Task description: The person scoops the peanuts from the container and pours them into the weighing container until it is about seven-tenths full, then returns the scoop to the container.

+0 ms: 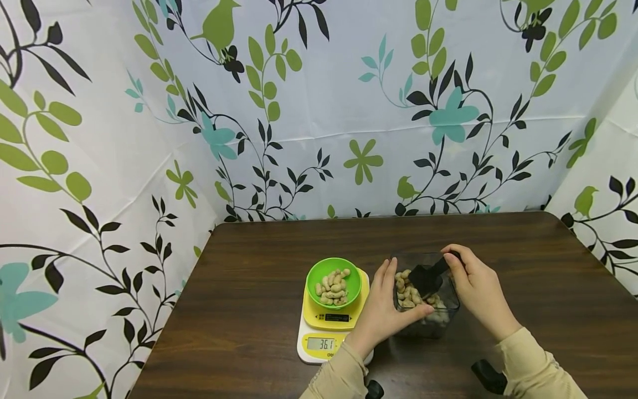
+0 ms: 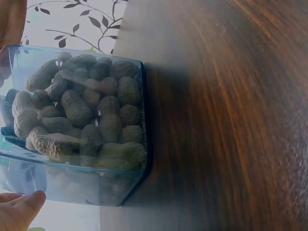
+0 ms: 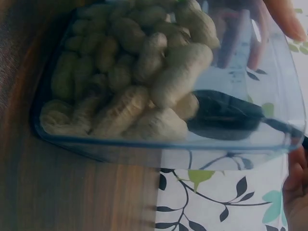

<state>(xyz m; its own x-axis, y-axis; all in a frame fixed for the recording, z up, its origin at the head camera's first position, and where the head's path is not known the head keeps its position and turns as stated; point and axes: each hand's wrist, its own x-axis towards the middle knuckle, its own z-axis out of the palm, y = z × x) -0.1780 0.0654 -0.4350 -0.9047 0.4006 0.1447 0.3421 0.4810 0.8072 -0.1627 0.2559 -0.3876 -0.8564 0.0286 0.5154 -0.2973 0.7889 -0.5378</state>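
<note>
A clear plastic container (image 1: pixel 445 327) of unshelled peanuts (image 1: pixel 406 295) stands on the table. My left hand (image 1: pixel 380 310) holds it at the left, thumb along the near wall and fingers up by the far left side. At its right rim, my right hand (image 1: pixel 479 289) pinches the handle of a black scoop (image 1: pixel 425 281). The scoop's head is down inside the container among the peanuts; in the right wrist view the dark scoop (image 3: pixel 224 118) shows through the clear wall beside them. Part of the left hand's thumb (image 2: pixel 24 209) shows in the left wrist view.
Left of the container stands a yellow and white kitchen scale (image 1: pixel 308 317), its display reading 36.1. A green bowl (image 1: pixel 312 271) with several peanuts sits on it. The dark wooden table (image 1: pixel 239 310) is backed by a leaf-patterned cloth (image 1: pixel 309 166).
</note>
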